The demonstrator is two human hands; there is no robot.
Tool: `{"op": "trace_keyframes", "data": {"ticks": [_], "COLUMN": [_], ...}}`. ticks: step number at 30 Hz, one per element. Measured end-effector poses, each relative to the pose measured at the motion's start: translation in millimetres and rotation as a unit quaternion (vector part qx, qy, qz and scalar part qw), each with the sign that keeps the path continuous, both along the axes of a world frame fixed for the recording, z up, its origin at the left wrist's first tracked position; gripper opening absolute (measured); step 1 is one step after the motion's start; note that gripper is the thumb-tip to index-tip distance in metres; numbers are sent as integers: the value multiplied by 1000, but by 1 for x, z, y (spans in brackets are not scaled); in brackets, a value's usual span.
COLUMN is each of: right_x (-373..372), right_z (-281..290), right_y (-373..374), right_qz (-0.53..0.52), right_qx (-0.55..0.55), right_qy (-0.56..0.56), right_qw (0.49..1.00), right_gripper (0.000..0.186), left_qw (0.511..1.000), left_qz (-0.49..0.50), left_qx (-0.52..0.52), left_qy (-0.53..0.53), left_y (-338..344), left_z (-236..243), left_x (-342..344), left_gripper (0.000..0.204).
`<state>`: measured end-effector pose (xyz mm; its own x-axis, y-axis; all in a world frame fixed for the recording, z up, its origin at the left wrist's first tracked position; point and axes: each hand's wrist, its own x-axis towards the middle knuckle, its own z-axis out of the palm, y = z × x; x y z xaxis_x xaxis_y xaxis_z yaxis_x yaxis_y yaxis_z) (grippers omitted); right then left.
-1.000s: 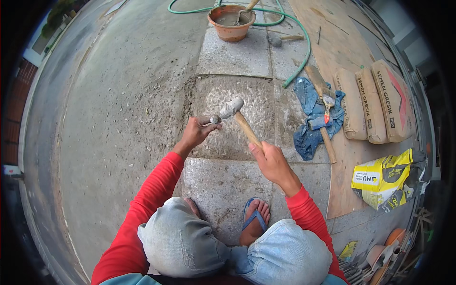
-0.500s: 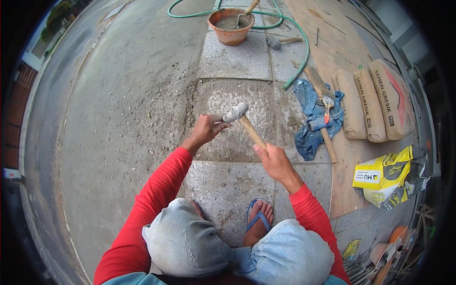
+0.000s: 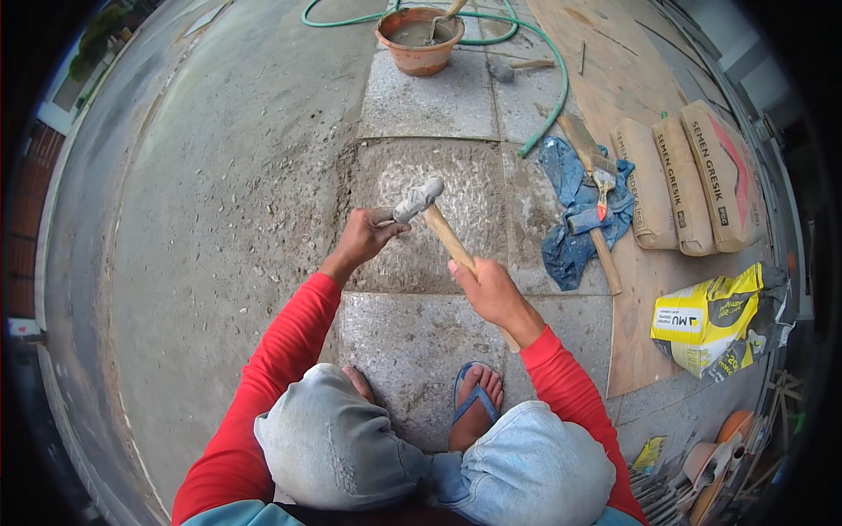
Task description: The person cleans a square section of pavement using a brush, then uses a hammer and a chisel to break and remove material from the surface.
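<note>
My right hand (image 3: 493, 294) is wrapped round the wooden handle of a hammer (image 3: 452, 238), whose far end slants up to the left. Its pale grey head (image 3: 419, 200) is over a square of rough, chipped surface (image 3: 460, 263) in the paving. My left hand (image 3: 364, 238) is just left of the hammer head, with thumb and fingers pinched on a short greyish piece (image 3: 381, 214). Most of that piece is hidden by the fingers and the head, so I cannot tell its kind.
An orange bucket (image 3: 419, 61) of grey mix stands ahead with a trowel. Near it lie a green hose (image 3: 560, 101) and another hammer (image 3: 502, 70). At the right are a blue cloth (image 3: 566, 254), a brush (image 3: 604, 180), brown cement bags (image 3: 719, 175) and a yellow bag (image 3: 706, 320).
The hammer head and both hands have shifted slightly to the left in view. More of the hammer handle now shows below my right hand. Both grips stay closed.
</note>
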<state>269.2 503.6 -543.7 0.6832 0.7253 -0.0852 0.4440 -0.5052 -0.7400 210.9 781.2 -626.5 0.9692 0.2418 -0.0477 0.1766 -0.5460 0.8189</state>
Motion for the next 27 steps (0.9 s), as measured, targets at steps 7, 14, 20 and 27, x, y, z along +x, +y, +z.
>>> {"op": "trace_keyframes", "data": {"ticks": [7, 14, 20, 27], "right_x": [5, 0, 12, 6], "right_z": [87, 24, 22, 117], "right_y": [-17, 17, -7, 5], "right_qz": [-89, 1, -52, -48], "right_qx": [295, 266, 68, 423], "right_qy": [224, 54, 119, 153], "right_qw": [924, 962, 989, 892], "right_gripper": [51, 52, 51, 41], "left_qw": [990, 995, 986, 993], "left_qz": [57, 23, 39, 31], "left_qx": [-12, -3, -22, -24], "left_qy": [-129, -97, -163, -114], "left_y": [12, 12, 9, 13], "left_z": [-1, -14, -3, -12], "left_x": [-3, -2, -7, 7], "left_gripper": [20, 21, 22, 21]}}
